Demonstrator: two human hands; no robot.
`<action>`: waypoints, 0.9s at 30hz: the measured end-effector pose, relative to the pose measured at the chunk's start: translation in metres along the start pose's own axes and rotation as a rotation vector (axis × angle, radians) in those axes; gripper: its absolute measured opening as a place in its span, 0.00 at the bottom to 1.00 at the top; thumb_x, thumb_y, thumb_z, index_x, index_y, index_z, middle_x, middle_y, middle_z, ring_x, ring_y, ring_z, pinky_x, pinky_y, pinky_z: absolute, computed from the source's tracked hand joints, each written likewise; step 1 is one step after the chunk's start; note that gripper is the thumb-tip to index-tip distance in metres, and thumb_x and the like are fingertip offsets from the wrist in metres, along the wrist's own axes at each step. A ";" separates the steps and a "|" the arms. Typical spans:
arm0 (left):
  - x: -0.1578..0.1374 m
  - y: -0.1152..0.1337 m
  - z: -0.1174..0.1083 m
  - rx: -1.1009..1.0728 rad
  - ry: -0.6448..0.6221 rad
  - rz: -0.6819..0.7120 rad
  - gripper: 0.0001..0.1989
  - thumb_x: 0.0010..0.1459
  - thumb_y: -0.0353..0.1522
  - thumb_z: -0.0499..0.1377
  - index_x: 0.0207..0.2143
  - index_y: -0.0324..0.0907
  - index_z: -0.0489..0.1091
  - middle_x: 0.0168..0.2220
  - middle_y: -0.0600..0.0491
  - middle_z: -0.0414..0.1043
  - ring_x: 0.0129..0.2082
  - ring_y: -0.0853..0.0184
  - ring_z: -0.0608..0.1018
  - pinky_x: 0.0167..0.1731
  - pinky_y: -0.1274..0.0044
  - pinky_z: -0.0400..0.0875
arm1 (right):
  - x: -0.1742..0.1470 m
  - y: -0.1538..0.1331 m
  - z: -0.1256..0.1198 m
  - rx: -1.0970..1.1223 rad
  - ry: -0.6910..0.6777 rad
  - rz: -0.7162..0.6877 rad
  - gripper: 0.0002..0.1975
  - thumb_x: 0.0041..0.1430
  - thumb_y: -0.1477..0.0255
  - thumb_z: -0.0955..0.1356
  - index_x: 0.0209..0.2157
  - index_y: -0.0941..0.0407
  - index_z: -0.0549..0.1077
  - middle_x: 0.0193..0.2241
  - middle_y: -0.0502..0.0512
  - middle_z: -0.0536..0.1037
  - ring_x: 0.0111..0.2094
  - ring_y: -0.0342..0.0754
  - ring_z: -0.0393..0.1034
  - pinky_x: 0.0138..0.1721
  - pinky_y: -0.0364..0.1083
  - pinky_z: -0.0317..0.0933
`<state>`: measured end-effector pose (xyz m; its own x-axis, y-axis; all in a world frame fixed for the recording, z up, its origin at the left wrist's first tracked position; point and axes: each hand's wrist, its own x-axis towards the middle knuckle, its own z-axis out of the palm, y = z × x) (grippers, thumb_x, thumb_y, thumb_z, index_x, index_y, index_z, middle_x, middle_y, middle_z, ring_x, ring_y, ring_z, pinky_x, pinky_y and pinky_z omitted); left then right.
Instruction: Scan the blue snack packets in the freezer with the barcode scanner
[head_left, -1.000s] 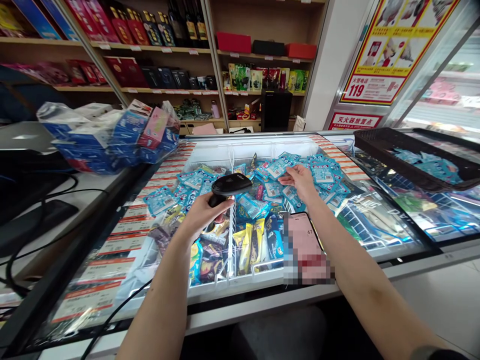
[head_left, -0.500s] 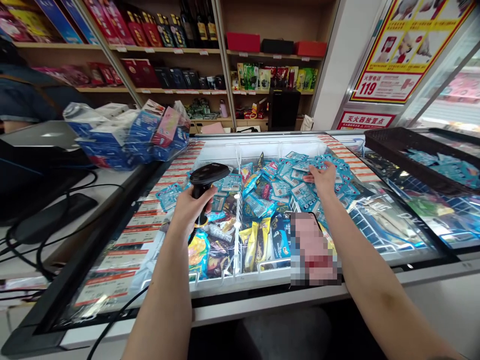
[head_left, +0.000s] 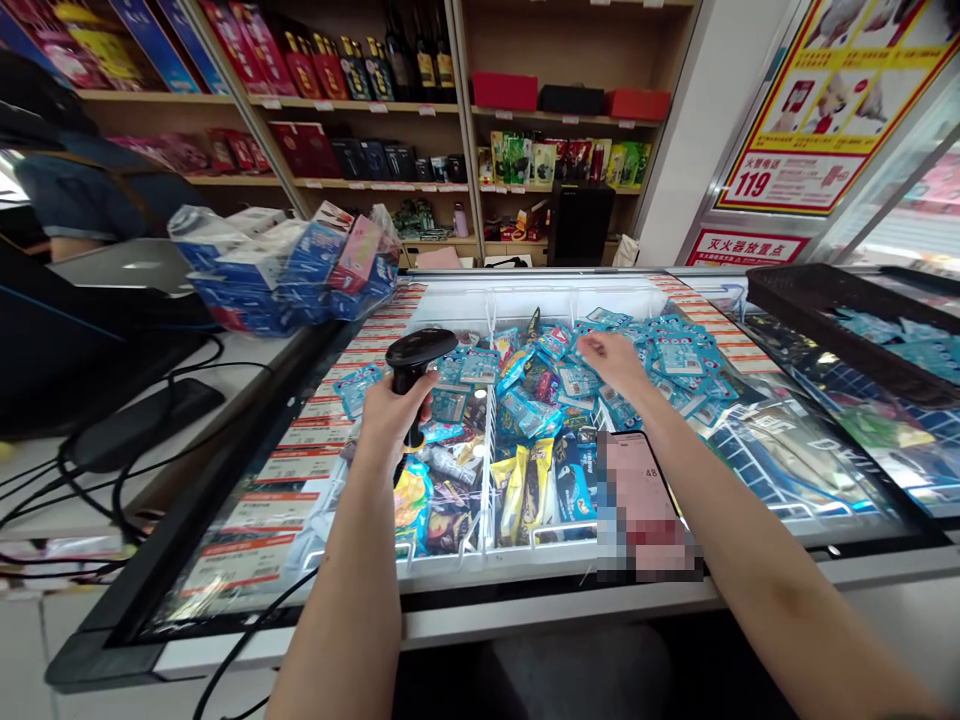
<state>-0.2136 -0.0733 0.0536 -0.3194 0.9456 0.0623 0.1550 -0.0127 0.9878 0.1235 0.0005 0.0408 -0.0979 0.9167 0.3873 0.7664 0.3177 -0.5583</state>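
My left hand [head_left: 395, 405] is wrapped around the handle of a black barcode scanner [head_left: 420, 350], its head pointing forward over the freezer's glass top. Blue packets [head_left: 682, 357] with printed labels lie scattered across that glass, many overlapping. Above the middle of the pile is my right hand [head_left: 616, 362], fingers curled together close to the packets; whether a packet is pinched in them is hidden. A phone [head_left: 646, 490] lies near the front edge, beside my right forearm.
Under the glass, wire baskets hold wrapped ice creams [head_left: 529, 485]. At the left are a bundle of blue boxes [head_left: 277, 270], a black mouse [head_left: 154, 420] and cables. A dark tray [head_left: 847, 315] of packets sits at right. A person [head_left: 97, 190] is at far left.
My right hand has moved left over the packets, and its fingers have curled in. My left hand still grips the scanner. The whole view has shifted slightly.
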 end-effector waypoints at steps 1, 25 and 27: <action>0.000 -0.001 0.000 0.000 -0.001 -0.003 0.18 0.45 0.43 0.68 0.29 0.40 0.68 0.20 0.57 0.66 0.15 0.72 0.67 0.14 0.79 0.59 | 0.004 -0.009 0.007 0.012 -0.108 -0.058 0.15 0.65 0.66 0.63 0.44 0.56 0.78 0.41 0.58 0.81 0.40 0.53 0.76 0.45 0.50 0.66; -0.003 0.005 0.004 0.062 -0.025 -0.007 0.16 0.44 0.42 0.67 0.27 0.40 0.68 0.18 0.57 0.66 0.13 0.71 0.67 0.13 0.79 0.59 | 0.046 -0.071 0.087 -0.189 -0.330 -0.082 0.40 0.44 0.53 0.77 0.53 0.65 0.68 0.51 0.71 0.72 0.56 0.64 0.65 0.54 0.54 0.59; -0.002 0.002 0.005 0.078 -0.036 0.020 0.16 0.44 0.42 0.67 0.26 0.40 0.68 0.18 0.56 0.67 0.13 0.72 0.67 0.13 0.79 0.59 | 0.041 -0.065 0.079 -0.108 -0.260 -0.009 0.37 0.46 0.58 0.77 0.53 0.63 0.67 0.48 0.68 0.74 0.52 0.63 0.69 0.50 0.53 0.63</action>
<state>-0.2080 -0.0736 0.0546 -0.2820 0.9565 0.0749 0.2336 -0.0073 0.9723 0.0194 0.0367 0.0346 -0.2542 0.9496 0.1833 0.8263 0.3117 -0.4691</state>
